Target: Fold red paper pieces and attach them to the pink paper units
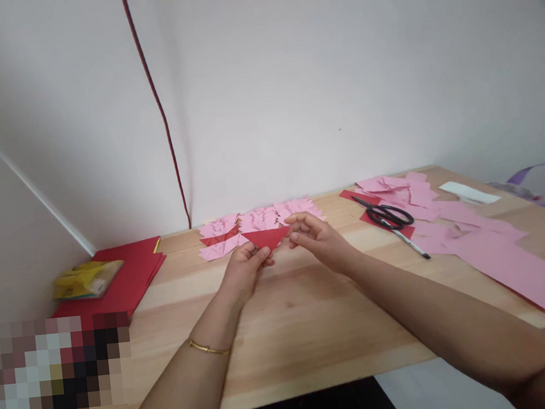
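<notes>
A small red folded paper triangle (pixel 266 236), point downward, is held up above the table. My left hand (pixel 247 268) pinches its lower point between thumb and fingers. At its right corner, my right hand (pixel 321 238) has thumb and curled fingertips closed around the paper's tip. Just behind the triangle lie rows of folded pink paper pieces (pixel 258 219), partly hidden by my hands. Among them, at the left, sits a folded red piece (pixel 220 236).
Black-handled scissors (pixel 389 214) and a pen (pixel 411 242) lie at the right, beside scattered pink paper pieces (pixel 391 186) and a long pink sheet (pixel 514 265). Red sheets (pixel 139 278) with a yellow packet (pixel 87 280) are at the left. A white strip (pixel 468 192) lies far right.
</notes>
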`<state>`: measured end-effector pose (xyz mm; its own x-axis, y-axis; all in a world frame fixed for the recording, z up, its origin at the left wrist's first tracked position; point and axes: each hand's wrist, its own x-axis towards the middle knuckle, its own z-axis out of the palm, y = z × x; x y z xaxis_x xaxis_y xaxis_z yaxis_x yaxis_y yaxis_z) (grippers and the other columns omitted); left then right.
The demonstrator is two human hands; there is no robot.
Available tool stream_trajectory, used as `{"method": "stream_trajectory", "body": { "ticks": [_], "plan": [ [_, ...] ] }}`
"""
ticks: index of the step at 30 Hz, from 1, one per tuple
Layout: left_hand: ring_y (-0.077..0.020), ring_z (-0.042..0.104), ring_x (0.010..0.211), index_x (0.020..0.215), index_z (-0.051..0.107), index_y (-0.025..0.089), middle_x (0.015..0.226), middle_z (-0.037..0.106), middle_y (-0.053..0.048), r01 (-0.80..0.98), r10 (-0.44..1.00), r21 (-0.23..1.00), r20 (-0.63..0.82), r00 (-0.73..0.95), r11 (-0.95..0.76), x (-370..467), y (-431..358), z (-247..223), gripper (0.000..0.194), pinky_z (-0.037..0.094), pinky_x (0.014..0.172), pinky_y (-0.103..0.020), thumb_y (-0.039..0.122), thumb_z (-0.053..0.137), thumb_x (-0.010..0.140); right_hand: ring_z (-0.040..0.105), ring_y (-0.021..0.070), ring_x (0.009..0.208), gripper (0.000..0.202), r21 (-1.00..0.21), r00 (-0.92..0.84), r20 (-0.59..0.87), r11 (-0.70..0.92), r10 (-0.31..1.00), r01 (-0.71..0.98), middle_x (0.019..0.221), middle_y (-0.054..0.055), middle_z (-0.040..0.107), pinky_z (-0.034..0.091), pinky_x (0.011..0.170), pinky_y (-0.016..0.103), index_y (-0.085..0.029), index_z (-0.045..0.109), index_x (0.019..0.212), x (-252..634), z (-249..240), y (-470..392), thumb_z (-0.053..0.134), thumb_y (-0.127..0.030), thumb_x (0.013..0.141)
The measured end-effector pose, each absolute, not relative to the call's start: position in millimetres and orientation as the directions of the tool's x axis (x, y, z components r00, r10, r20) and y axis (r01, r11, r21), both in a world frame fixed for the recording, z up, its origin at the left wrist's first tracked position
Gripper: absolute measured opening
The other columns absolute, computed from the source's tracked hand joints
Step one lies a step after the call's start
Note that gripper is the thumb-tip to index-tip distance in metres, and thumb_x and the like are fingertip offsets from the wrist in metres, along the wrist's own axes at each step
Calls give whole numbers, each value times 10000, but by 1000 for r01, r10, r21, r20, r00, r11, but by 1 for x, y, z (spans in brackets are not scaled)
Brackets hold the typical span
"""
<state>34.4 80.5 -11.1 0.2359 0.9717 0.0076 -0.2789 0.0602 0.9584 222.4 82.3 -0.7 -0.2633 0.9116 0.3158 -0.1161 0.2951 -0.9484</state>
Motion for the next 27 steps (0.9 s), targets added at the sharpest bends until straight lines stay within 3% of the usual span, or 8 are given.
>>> {"method": "stream_trajectory", "body": {
  "ticks": [12, 16, 22, 25, 27],
  "plan": [
    [-95, 509, 620, 873, 639, 135, 692, 569, -4, -305, 920, 942, -12, 392, 143, 28, 80, -11, 239, 456, 711, -299, 281, 704, 695, 571, 113, 758, 203, -941, -283, 338, 320, 897, -109, 830, 7, 594, 469, 777, 307, -211, 582, 996, 226, -5, 86, 592, -297, 812],
    [-105, 490, 639, 846, 619, 142, 677, 538, 2, -205, 910, 976, 17, 414, 75, 27, 80, -12, 213, 435, 699, -289, 307, 669, 719, 579, 131, 805, 288, -927, -337, 345, 374, 876, 23, 927, 38, 600, 481, 781, 318, -217, 563, 1077, 229, -9, 90, 573, -230, 789],
    [-108, 447, 629, 791, 576, 150, 659, 489, 11, 123, 870, 992, -41, 492, -23, 24, 78, -6, 173, 348, 618, -251, 321, 551, 792, 531, 193, 1076, 563, -702, -470, 489, 651, 735, 289, 1280, 112, 476, 459, 914, 379, -259, 408, 1327, 231, -2, 86, 553, -175, 790],
    [-106, 418, 609, 767, 570, 151, 640, 468, 22, 197, 812, 978, -60, 580, -69, 21, 76, -2, 165, 322, 597, -248, 304, 522, 806, 345, 217, 1306, 509, -588, -563, 520, 747, 642, 309, 1431, 120, 330, 365, 1034, 405, -260, 399, 1344, 230, 4, 80, 510, -200, 851],
    [-108, 416, 602, 749, 584, 151, 630, 472, 24, 215, 780, 974, -75, 622, -77, 21, 74, 1, 168, 319, 588, -246, 305, 535, 797, 302, 221, 1338, 469, -550, -605, 519, 777, 604, 305, 1455, 126, 298, 343, 1051, 401, -245, 443, 1316, 230, 4, 78, 527, -226, 855]
  ]
}}
